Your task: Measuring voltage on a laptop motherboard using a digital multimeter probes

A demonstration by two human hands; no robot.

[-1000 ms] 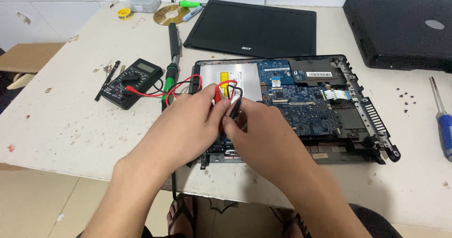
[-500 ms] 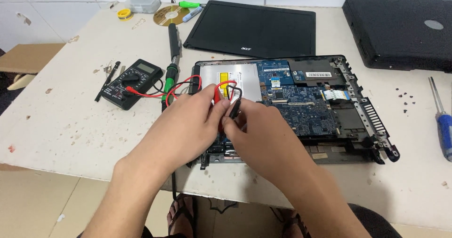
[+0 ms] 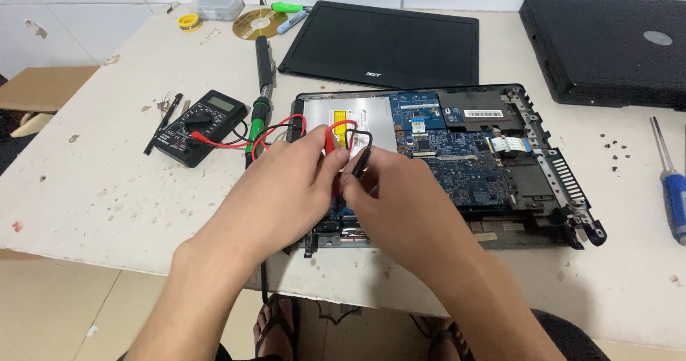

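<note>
**Probes on an opened laptop**

At the middle of the white, scuffed tabletop lies an opened black laptop base, its blue circuit board and silver optical drive bare. The left hand is pinched shut on a red probe; the right hand is pinched shut on a black probe. Both hands touch over the base's near edge. A black multimeter sits towards the left edge, a blue-handled screwdriver at the right edge.
</note>
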